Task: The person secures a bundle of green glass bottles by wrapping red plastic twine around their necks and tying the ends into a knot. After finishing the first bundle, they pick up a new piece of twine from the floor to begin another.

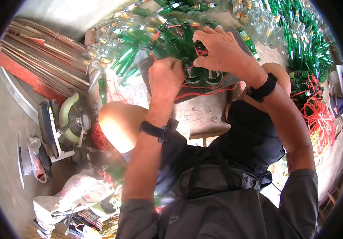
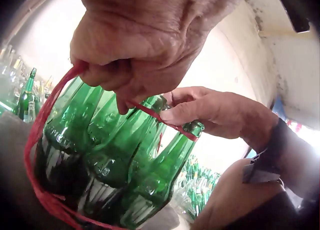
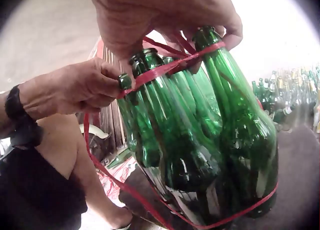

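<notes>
Several green glass bottles (image 3: 185, 155) stand upright in a tight bundle, with red plastic twine (image 3: 160, 72) around their necks and a lower loop around their bodies. My left hand (image 1: 166, 75) is curled beside the near-left neck and grips the twine; in the left wrist view, a strand (image 2: 47, 104) runs from that fist down the bundle's side. Across from it, my right hand (image 1: 223, 51) has its thumb and fingers curled round a bottle neck (image 1: 199, 46) at the twine. The right palm hides part of the far necks.
The bundle stands on a dark low support (image 1: 145, 71) between the person's knees. Many loose bottles (image 1: 171, 18) lie behind it and more are piled at the right (image 1: 307, 44). A heap of red twine (image 1: 319, 123) lies right; wooden strips (image 1: 44, 59) and a fan (image 1: 73, 117) are left.
</notes>
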A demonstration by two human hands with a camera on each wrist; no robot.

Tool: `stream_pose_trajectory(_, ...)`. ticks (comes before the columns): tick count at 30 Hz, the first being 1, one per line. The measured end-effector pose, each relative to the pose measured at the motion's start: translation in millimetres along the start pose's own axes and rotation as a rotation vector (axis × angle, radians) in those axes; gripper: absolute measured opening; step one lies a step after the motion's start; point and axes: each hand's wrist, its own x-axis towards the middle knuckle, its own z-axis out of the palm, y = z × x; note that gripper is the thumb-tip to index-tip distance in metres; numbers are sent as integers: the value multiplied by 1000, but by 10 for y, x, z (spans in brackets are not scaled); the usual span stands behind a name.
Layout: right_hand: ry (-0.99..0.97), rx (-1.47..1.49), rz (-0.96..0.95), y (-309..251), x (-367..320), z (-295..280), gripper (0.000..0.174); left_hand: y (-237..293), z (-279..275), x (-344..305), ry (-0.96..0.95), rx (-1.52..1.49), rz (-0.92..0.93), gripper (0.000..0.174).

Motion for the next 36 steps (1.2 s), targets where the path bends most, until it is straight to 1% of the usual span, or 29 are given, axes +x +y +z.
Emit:
stream_pose_trajectory(1, 0, 5, 2, -4, -15, -3, 53, 6, 12, -27, 0, -75, -54, 16)
stream_pose_trajectory(2, 0, 10, 2, 1, -15, -6, 55, -6, 34, -51, 6, -78, -56, 16)
stream_pose_trajectory(3, -2, 6, -5, 19, -14, 12, 55, -38, 69, -81, 57, -151, -32, 14)
stream_pose_trajectory(4, 21, 8, -13, 42, -18, 50, 56, -71, 104, -117, 108, -223, -9, 13)
stream_pose_trajectory(5, 45, 10, -22, 62, -11, 71, 57, -101, 141, -158, 116, -226, -12, 13)
stream_pose_trajectory(7, 31, 4, -30, 84, 0, 73, 58, -116, 198, -237, 170, -413, -42, 9)
stream_pose_trajectory(8, 18, 2, -30, 91, -1, 76, 59, -126, 230, -264, 176, -417, -46, 9)
stream_pose_trajectory(10, 23, -3, -35, 77, -15, 53, 59, -134, 281, -292, 197, -523, -96, 7)
stream_pose_trajectory(14, 18, -35, -26, 43, -24, 35, 59, -167, 346, -320, 209, -612, -91, 7)
stream_pose_trajectory(16, 9, -49, -33, 36, -34, 29, 58, -170, 358, -338, 176, -699, -134, 8)
stream_pose_trajectory(19, -14, -68, -33, -5, -31, -2, 57, -148, 366, -341, 184, -757, -136, 8)
stream_pose_trajectory(20, -24, -77, -29, -16, -19, -19, 57, -140, 356, -343, 185, -759, -134, 8)
stream_pose_trajectory(22, -15, -83, -34, 21, -22, 26, 58, -138, 336, -345, 153, -795, -202, 8)
stream_pose_trajectory(26, -10, -65, -34, 5, -21, 11, 59, -198, 412, -344, 204, -782, -138, 9)
stream_pose_trajectory(28, -14, -63, -28, 4, -34, 13, 59, -172, 405, -360, 245, -624, -40, 9)
stream_pose_trajectory(32, 4, -72, -36, 36, -18, 38, 59, -8, 373, -452, 302, -590, -53, 9)
stream_pose_trajectory(34, -1, -75, -32, 11, -18, 17, 60, 5, 404, -486, 369, -642, -67, 10)
stream_pose_trajectory(36, -9, -79, -26, 10, -23, 3, 60, -13, 416, -515, 353, -677, -91, 10)
